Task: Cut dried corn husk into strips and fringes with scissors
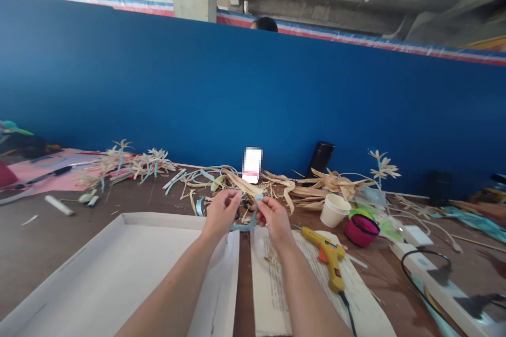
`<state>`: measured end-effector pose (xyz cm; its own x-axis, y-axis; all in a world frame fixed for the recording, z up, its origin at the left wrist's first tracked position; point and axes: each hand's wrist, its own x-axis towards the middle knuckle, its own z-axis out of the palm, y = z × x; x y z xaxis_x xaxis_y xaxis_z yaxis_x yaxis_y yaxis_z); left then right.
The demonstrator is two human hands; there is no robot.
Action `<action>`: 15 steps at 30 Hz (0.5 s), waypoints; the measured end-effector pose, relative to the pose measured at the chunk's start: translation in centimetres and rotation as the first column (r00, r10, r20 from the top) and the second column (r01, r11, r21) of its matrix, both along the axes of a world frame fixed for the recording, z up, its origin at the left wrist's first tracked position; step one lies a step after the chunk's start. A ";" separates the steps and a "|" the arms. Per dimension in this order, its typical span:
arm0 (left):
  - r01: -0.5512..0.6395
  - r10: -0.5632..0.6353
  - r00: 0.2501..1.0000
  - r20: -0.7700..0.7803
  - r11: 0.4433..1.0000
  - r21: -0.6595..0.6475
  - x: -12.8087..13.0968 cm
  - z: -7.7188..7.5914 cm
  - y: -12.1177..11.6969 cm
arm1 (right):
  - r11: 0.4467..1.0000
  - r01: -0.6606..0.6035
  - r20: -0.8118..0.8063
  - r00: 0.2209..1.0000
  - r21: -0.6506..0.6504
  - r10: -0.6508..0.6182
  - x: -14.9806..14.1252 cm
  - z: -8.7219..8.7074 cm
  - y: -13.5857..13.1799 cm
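My right hand (pixel 275 219) pinches a light blue strip (pixel 249 226) between thumb and fingertips. Its short end sticks up above the fingers, and the rest hangs in a curve towards the left hand. Close beside it, my left hand (pixel 222 215) has thumb and fingertips pressed together; what they hold, if anything, is too small to tell. Both hands are over the near edge of a pile of dried husk strips (pixel 243 185). Right of my right forearm, a yellow hot glue gun (pixel 327 253) lies on printed paper (pixel 272 287).
A shallow white tray (pixel 158 253) fills the front left. Behind the hands stand a phone (pixel 252 164) and a black bottle (pixel 321 158). A paper cup (pixel 334 210), a magenta pouch (pixel 361 230) and a power strip (pixel 438 279) are at right. Husk flowers (pixel 152 163) lie back left.
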<state>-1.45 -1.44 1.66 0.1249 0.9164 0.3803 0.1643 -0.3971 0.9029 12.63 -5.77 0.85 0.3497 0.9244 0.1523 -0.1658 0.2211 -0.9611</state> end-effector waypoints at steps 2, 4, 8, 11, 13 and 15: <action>0.084 -0.084 0.996 -0.026 0.996 -0.006 0.2 0.0 -0.1 | 1.000 -0.025 0.095 0.995 0.010 0.024 -0.4 0.1 -0.2; 0.159 -0.158 0.983 -0.097 0.987 -0.001 0.3 -0.1 -0.2 | 0.999 -0.047 0.182 0.982 0.026 0.042 -0.8 0.1 -0.4; 0.233 -0.227 0.951 -0.209 0.972 0.004 0.4 -0.3 -0.2 | 0.995 -0.079 0.314 0.948 0.064 0.055 -1.2 0.0 -0.6; 0.274 -0.269 0.937 -0.224 0.962 -0.011 0.5 -0.5 -0.1 | 0.993 -0.089 0.371 0.927 0.083 0.052 -1.3 -0.1 -0.6; 0.271 -0.263 0.935 -0.239 0.962 0.001 0.5 -0.6 -0.1 | 0.992 -0.095 0.391 0.919 0.086 0.054 -1.4 -0.2 -0.6; 0.254 -0.241 0.939 -0.246 0.967 0.023 0.5 -0.6 0.0 | 0.991 -0.105 0.402 0.914 0.085 0.062 -1.3 -0.3 -0.5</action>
